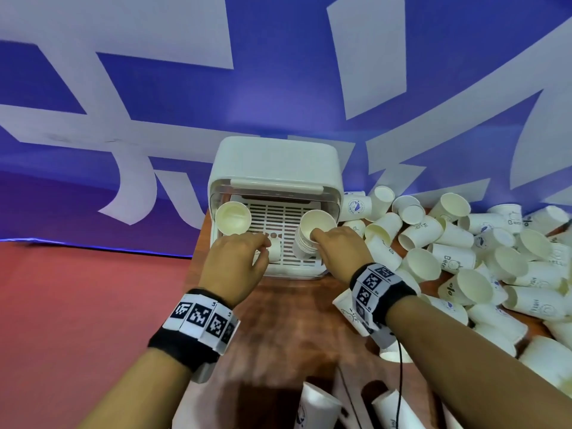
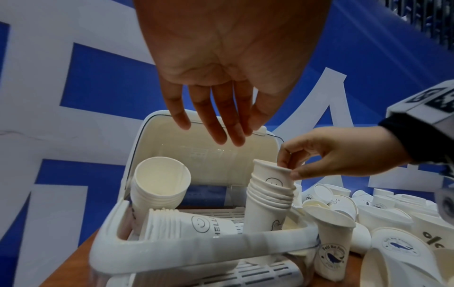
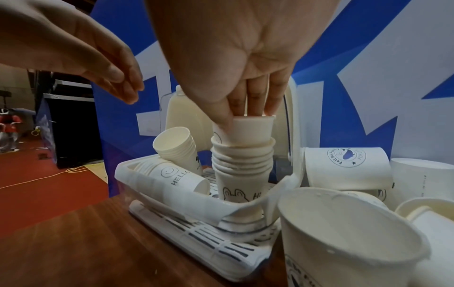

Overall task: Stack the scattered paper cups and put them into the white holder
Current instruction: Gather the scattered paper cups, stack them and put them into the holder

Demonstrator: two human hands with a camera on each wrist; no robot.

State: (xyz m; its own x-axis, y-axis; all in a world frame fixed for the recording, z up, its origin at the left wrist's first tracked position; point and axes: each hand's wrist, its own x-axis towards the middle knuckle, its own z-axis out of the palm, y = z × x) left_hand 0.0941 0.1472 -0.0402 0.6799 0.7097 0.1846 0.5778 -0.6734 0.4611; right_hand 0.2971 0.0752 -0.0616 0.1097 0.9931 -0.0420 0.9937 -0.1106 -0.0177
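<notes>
Holder contents: I see three cup stacks in the white holder (image 2: 172, 250): upright stack (image 2: 269, 196), leaning stack (image 2: 159, 186), lying stack (image 2: 186, 225).
Right hand (image 3: 233, 58): fingers in the upright stack's top cup, thumb pinching its rim.
Left hand (image 2: 221, 58): hovering above, fingers straight, empty.
Loose cups (image 1: 448, 252): heaped on the table (image 1: 294, 320), right of holder.

Paper cups, a plastic holder, a wooden table.

The cups (image 3: 242, 167) are matt white paper with rolled rims, cream inside, some with printed ink drawings. The holder (image 2: 196, 250) is smooth white plastic with a slight sheen; its slotted tray (image 1: 278, 218) is the same plastic. The table (image 3: 86, 242) has a reddish-brown wood-grain finish, faintly glossy. The wristbands (image 1: 173, 339) look like black cloth carrying printed paper tags.
</notes>
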